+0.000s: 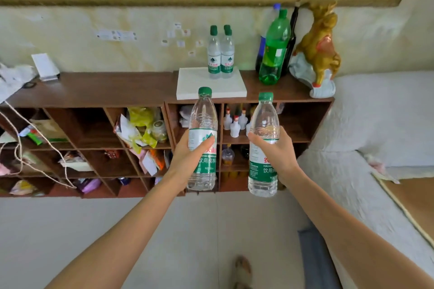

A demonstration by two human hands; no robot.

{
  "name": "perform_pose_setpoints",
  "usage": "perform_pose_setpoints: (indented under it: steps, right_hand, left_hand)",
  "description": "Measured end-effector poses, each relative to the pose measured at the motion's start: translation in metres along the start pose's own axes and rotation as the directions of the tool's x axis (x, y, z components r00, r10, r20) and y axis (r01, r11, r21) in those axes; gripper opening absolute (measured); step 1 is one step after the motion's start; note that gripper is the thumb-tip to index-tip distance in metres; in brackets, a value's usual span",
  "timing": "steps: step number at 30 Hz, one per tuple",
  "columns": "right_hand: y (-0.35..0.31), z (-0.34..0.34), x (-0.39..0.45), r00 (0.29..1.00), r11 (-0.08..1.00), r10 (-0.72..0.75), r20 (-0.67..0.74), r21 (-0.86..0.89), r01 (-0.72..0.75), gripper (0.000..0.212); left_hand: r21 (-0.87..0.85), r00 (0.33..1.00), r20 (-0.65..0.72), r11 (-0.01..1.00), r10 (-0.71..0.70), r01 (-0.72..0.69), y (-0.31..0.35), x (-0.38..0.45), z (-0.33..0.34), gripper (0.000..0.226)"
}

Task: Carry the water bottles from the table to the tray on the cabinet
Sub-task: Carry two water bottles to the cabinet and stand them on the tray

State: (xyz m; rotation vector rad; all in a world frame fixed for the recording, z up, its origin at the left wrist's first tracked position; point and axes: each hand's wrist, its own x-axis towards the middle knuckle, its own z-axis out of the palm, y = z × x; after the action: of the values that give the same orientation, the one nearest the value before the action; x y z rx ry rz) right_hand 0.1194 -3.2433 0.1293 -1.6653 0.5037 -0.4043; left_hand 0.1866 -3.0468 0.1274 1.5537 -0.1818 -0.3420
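My left hand (187, 155) grips a clear water bottle (203, 124) with a green cap and green label, held upright. A second bottle of the same kind (264, 119) stands upright in the grip of my right hand (274, 148). Both are held in front of the brown cabinet (94, 87), below its top edge. On the cabinet top lies a white tray (195, 84). At the tray's back edge stand water bottles (220, 54) with green caps, close together; one partly hides another.
A tall green bottle (274, 47), a blue-labelled bottle and a dark bottle stand right of the tray, beside a gold figurine (317, 49). The cabinet's cubbies hold bags, packets and small white bottles. A white covered bed (366, 124) is at the right. Loose cords hang at the left.
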Motion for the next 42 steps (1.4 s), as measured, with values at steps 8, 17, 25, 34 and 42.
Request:
perform_pose_setpoints:
  steps: [8,17,25,34,42]
  right_hand:
    - [-0.025,0.046,0.190,0.983,0.993,-0.118,0.139,-0.003,0.119,0.048]
    - [-0.063,0.133,0.356,0.962,0.980,-0.157,0.224,-0.083,0.179,0.079]
    - [-0.063,0.238,0.459,0.980,0.981,-0.089,0.179,-0.157,0.118,0.093]
    - [-0.064,0.309,0.547,0.999,0.976,0.001,0.054,-0.216,0.011,0.089]
    - [-0.055,0.324,0.584,0.991,0.973,0.045,0.124,-0.231,-0.015,0.099]
  left_hand:
    - [-0.023,0.995,-0.093,0.999,0.020,-0.023,0.027,0.171,0.008,0.021]
    - [-0.127,0.957,-0.290,0.991,-0.010,-0.029,0.050,0.330,-0.028,0.029]
    - [-0.145,0.972,-0.234,0.989,-0.033,-0.001,0.051,0.458,-0.095,0.020]
    - [-0.098,0.987,-0.137,0.992,-0.087,0.074,0.052,0.549,-0.147,0.022]
    - [-0.115,0.978,-0.182,0.990,-0.101,0.081,0.042,0.584,-0.148,0.020]
